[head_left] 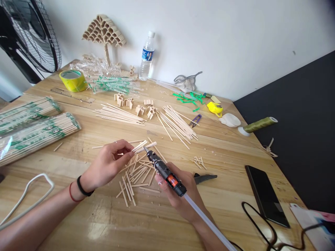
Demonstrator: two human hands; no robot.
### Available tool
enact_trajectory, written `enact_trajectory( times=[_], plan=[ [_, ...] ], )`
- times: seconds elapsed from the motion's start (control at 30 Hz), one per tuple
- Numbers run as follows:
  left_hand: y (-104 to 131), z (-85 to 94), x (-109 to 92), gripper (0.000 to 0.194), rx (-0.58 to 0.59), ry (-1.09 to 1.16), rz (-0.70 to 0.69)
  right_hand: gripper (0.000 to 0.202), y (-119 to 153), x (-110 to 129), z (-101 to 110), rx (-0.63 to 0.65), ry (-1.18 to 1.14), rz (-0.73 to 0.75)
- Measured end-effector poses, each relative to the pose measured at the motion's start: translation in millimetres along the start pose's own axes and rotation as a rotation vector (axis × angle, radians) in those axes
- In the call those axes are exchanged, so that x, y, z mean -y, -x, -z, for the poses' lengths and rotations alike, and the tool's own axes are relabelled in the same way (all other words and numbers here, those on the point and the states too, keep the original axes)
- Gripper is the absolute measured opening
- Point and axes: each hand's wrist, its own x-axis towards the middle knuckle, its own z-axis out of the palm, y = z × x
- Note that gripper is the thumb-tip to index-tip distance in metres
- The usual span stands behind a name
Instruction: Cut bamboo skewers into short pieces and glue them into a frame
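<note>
Pinched between the fingers of my left hand (114, 159) are a few short wooden sticks (140, 146), held above the table. My right hand (183, 190) is wrapped round a black glue gun (164, 170), a long clear glue stick (206, 220) running out of its back end. The gun's metal nozzle points up and left, at or very near the held sticks; whether it touches them I cannot tell. Below my hands lies a loose heap of short cut sticks (140, 170). A dark-handled tool (205, 178) lies partly hidden behind my right hand.
Long sticks (180, 122) and small stick assemblies (140, 110) lie beyond my hands. Packaged sticks (39, 136) and yellow tape (73, 81) are left. A bottle (147, 57) and a stick-built tree (104, 33) stand behind. A phone (267, 195) and cables (261, 233) are right.
</note>
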Motion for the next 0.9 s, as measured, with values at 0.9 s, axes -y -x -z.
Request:
enact_trajectory(
  times=[0.9],
  plan=[
    [0.2, -0.6, -2.8, 0.024, 0.023, 0.095, 0.048, 0.017, 1.6, -3.2, 0.7, -0.019, 0.051, 0.009]
  ],
)
